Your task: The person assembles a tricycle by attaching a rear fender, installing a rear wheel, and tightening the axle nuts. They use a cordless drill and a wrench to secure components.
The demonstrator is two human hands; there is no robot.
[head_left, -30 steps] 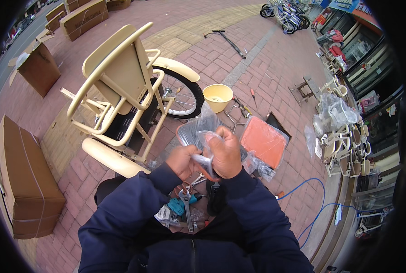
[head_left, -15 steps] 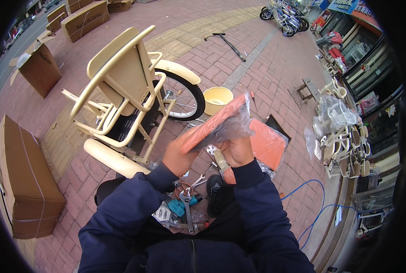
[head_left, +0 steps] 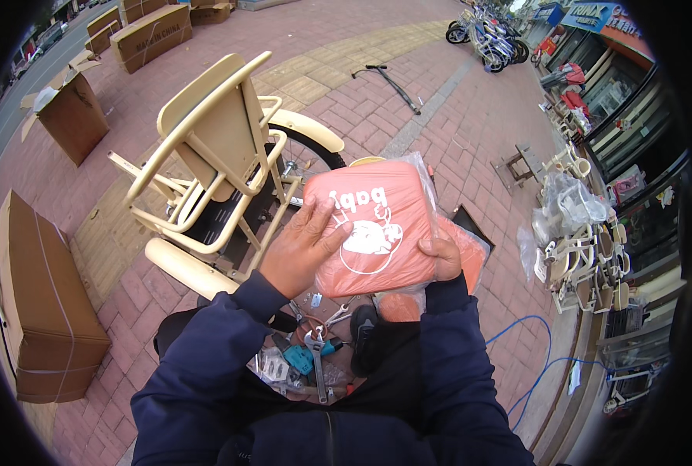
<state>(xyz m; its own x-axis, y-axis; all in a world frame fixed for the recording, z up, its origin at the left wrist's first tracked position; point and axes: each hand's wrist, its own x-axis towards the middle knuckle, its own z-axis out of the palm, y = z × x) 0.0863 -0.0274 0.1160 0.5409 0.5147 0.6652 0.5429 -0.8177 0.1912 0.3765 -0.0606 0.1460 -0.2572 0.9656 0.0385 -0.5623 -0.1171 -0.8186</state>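
Note:
An orange cushion [head_left: 398,210] in clear plastic wrap, printed with white lettering and a cartoon figure, is held up before me with its printed face toward me. My left hand [head_left: 305,242] grips its left side, fingers and thumb lying across the face. At the right edge my right hand [head_left: 443,253] clasps it, thumb on the front and the other fingers hidden behind. Beyond that hand, a second wrapped orange pad [head_left: 474,247] lies on the ground, partly covered. A beige tricycle frame [head_left: 233,167] with a seat and backrest stands ahead to the left.
Between my feet lie an adjustable wrench [head_left: 319,366], a teal power tool [head_left: 300,358] and small bagged parts. A yellow basin [head_left: 367,161] shows behind the cushion. Cardboard boxes [head_left: 58,311] stand left, a hand pump [head_left: 392,85] lies ahead, and a blue hose [head_left: 549,334] and beige parts [head_left: 586,256] lie right.
The cushion has turned from nearly edge-on to face me, showing its print. My left hand has come round onto its face, and my right hand has shifted to its right edge.

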